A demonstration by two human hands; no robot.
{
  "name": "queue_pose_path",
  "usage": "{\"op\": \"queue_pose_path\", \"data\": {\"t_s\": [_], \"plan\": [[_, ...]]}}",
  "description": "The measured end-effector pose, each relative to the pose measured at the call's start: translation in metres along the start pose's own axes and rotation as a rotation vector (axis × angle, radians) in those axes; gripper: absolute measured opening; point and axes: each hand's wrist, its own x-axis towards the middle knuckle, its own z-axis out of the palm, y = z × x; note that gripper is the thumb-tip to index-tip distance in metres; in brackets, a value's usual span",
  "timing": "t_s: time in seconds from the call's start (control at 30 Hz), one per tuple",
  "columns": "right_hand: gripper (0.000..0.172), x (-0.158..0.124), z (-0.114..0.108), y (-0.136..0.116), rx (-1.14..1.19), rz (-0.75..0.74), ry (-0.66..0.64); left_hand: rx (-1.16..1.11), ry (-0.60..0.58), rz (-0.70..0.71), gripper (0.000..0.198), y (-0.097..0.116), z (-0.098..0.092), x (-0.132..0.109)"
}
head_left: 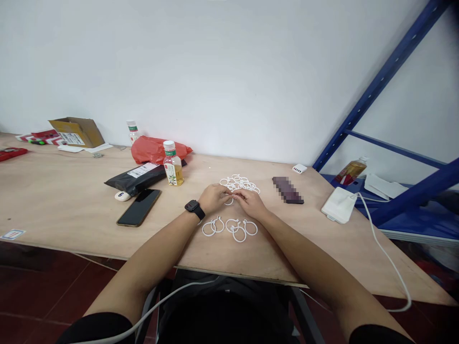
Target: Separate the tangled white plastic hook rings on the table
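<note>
My left hand [214,198] and my right hand [252,202] meet over the middle of a plywood table [71,200], fingers pinched together on a white plastic ring [229,199] between them. A black watch [194,208] sits on my left wrist. Just behind my fingers lies a loose heap of white rings [239,183]. Nearer to me, between my forearms, several more white rings [230,227] lie in a row.
A black phone [139,207], a black parcel bag [136,176], a bottle of yellow drink [172,163] and a red bag [158,149] lie to the left. A dark flat object [287,189], a white charger [339,204] with cable and a blue rack [387,76] are on the right.
</note>
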Motion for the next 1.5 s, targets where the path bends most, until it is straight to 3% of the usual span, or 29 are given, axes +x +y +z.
{"op": "queue_pose_path", "data": {"t_s": [0.4, 0.57, 0.73, 0.83, 0.9, 0.97, 1.33, 1.4, 1.5], "plan": [[0.016, -0.001, 0.000, -0.001, -0.032, -0.008, 0.018, -0.085, -0.079, 0.007, 0.023, 0.005, -0.003, -0.002], [0.019, -0.001, -0.001, 0.002, -0.051, 0.013, 0.143, 0.040, -0.061, -0.029, 0.024, 0.001, -0.018, 0.002], [0.024, 0.002, -0.005, 0.016, -0.108, 0.164, 0.307, 0.163, -0.248, -0.212, 0.025, -0.017, -0.055, 0.001], [0.028, 0.004, -0.008, 0.024, -0.161, 0.240, 0.297, 0.137, -0.450, -0.365, 0.032, -0.027, -0.075, -0.005], [0.025, 0.004, -0.008, 0.024, -0.183, 0.225, 0.283, 0.107, -0.618, -0.447, 0.043, -0.032, -0.083, -0.009], [0.022, 0.003, -0.007, 0.021, -0.190, 0.187, 0.267, 0.112, -0.710, -0.505, 0.052, -0.035, -0.086, -0.012], [0.018, 0.002, -0.004, 0.011, -0.175, 0.107, 0.204, 0.095, -0.736, -0.532, 0.042, -0.037, -0.065, -0.010], [0.017, 0.002, -0.004, 0.010, -0.174, 0.103, 0.200, 0.117, -0.717, -0.493, 0.036, -0.033, -0.058, -0.009], [0.016, 0.002, -0.003, 0.009, -0.174, 0.089, 0.195, 0.203, -0.597, -0.342, 0.026, -0.025, -0.045, -0.005]]}}
